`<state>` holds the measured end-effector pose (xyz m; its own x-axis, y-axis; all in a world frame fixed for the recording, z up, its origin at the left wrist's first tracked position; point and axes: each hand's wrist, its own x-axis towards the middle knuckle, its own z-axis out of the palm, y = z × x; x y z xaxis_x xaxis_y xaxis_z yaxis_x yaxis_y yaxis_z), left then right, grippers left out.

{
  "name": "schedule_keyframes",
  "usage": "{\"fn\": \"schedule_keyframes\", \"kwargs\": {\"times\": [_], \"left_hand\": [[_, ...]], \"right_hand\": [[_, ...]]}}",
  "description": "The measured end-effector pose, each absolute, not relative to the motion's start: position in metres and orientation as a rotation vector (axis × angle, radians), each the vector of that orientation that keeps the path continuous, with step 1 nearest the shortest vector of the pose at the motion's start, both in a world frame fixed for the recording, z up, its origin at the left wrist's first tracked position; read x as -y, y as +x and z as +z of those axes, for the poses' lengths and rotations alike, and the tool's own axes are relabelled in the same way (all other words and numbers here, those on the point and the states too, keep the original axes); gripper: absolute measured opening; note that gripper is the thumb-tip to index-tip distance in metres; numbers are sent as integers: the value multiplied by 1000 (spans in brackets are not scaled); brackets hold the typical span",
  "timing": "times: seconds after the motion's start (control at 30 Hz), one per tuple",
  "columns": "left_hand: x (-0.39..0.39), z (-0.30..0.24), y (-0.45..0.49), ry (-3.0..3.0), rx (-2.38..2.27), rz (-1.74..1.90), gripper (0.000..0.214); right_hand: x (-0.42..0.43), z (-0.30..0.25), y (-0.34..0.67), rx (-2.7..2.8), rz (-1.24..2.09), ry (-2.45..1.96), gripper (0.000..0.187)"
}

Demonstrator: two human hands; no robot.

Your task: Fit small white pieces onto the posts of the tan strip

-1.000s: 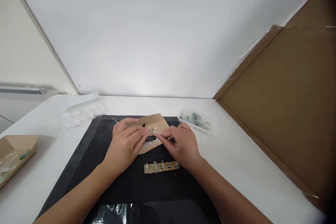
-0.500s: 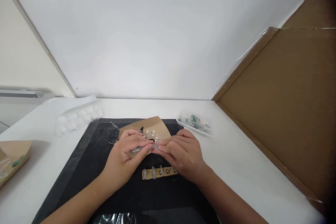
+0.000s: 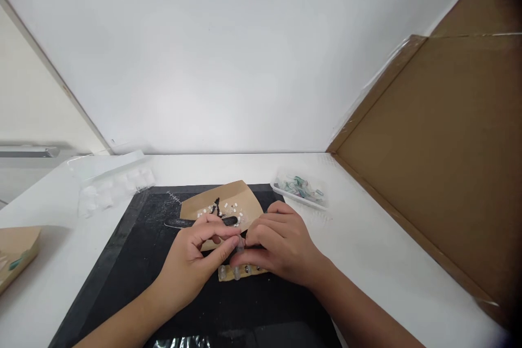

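Note:
Thumb and fingertips of my left hand pinch a small clear plastic piece, whose exact kind I cannot make out. From the other side my right hand is closed against the same piece, its curled fingers hiding part of it. Just below the fingertips lies a tan strip bearing a row of small clear parts and shiny round bits; the right hand covers its right end. Behind the hands, a brown paper tray holds scattered white bits and black scraps. A black-handled tool lies across its front, partly behind the left hand.
A black mat covers the middle of the white table. At the back right stands a clear tray of green and clear pieces. A clear compartment box sits back left, another brown tray at far left. Cardboard walls the right side.
Both hands have come slightly down toward the strip with the clear piece, which now points more upright. The black-handled tool and more of the paper tray have come into sight. The view has shifted slightly.

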<state>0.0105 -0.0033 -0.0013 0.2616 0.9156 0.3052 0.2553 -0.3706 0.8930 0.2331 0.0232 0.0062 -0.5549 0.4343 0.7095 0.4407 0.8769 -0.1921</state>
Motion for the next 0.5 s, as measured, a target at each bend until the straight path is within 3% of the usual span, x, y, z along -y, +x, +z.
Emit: {"fn": "schedule_keyframes", "kwargs": {"times": [0.33,0.5], "left_hand": [[5,-1,15,1540,-1022,1086,17],[4,4,12,1883,-1086,1142,10]], "right_hand": [[-23,4,234,2202,201,-682,43],[-22,7,237,2223,236,-712,41]]}}
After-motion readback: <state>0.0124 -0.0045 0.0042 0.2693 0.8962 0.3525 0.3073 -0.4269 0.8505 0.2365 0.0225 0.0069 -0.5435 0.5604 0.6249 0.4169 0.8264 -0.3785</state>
